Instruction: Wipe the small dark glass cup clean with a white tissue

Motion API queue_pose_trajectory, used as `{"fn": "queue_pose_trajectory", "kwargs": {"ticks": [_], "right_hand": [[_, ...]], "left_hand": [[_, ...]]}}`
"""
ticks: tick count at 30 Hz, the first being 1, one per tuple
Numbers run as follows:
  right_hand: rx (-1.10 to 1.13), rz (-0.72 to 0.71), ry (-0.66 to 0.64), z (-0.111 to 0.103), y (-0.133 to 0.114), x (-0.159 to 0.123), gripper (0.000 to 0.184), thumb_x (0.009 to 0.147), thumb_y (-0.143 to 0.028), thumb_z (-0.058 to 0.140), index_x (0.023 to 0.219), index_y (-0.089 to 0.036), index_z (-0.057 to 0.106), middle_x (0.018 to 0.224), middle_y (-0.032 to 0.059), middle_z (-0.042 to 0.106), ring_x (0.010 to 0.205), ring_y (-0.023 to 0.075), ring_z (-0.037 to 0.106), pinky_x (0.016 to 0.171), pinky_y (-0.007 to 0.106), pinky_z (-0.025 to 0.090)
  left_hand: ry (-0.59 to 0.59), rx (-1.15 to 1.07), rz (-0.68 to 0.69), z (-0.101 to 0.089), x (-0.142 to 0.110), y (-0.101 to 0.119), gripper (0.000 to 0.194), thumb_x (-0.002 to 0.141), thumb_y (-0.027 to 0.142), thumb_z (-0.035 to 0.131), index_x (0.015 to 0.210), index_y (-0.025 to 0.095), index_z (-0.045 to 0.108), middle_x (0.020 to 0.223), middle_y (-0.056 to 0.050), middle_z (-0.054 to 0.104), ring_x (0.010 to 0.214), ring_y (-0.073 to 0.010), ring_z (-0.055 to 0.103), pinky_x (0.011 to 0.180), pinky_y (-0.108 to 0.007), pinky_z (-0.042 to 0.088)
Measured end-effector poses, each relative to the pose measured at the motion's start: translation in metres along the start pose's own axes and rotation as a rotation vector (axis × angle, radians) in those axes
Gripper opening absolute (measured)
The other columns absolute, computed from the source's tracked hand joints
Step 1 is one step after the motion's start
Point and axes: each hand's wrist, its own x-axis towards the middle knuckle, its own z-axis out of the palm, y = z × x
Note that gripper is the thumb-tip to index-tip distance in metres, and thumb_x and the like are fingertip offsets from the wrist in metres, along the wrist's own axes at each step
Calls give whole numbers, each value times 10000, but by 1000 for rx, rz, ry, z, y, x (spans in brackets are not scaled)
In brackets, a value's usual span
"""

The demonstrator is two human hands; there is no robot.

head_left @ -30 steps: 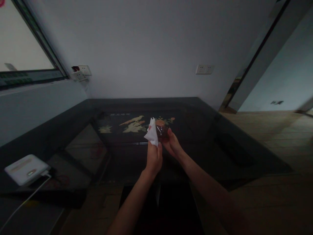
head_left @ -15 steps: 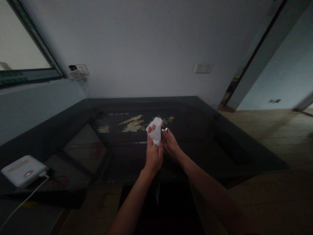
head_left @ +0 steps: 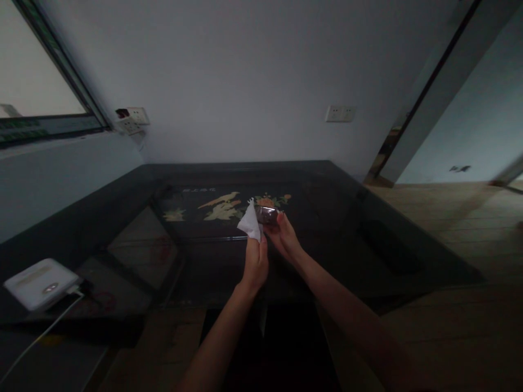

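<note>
My left hand (head_left: pixel 256 262) is closed on a crumpled white tissue or thin cloth (head_left: pixel 249 222), which hides most of its fingertips. Just right of the cloth is a small, dark brown, glossy object (head_left: pixel 267 214) with bright reflections; its kind is not clear. My right hand (head_left: pixel 286 237) grips this object from its right side, with the thumb at its edge. The cloth touches or overlaps the object's left end; which of the two I cannot tell. Both hands are close together above the dark table (head_left: pixel 322 261).
A bird-and-flower picture (head_left: pixel 220 207) decorates the glossy tabletop. At the left stands a white box-like device (head_left: pixel 43 283) with a white cable (head_left: pixel 41 338). A dark flat object (head_left: pixel 390 247) lies at the right. Wall sockets (head_left: pixel 340 114) are above the far edge.
The cloth has moved left and off the dark object, which now shows more fully between the hands. My right hand has turned it so that its broad glossy side faces me.
</note>
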Motion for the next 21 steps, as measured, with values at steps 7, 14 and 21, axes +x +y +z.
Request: {"fn": "queue_pose_trajectory", "kwargs": {"ticks": [7,14,21], "right_hand": [[59,50,0,-4,-3,2,379,742,-531,665,981,-243,612,990,21,707,1049,206,622,928,396,483],[50,84,36,0,-1,2,398,764,-527,640,1017,-220,623,1080,45,697,1116,227,594,955,391,479],[1,173,103,10,-4,-7,478,720,-598,644,976,-194,660,1053,61,710,1102,229,607,993,357,455]], "left_hand": [[-62,148,178,2,-1,1,468,949,286,324,1400,161,338,1446,-146,369,1394,-234,270,1159,-409,210],[-54,239,285,5,2,-1,580,935,187,335,1481,197,137,1577,-78,15,1443,-227,1,1184,-430,108],[-34,470,451,7,2,1,618,918,147,365,1483,227,127,1572,-85,10,1432,-261,-53,1164,-533,68]]}}
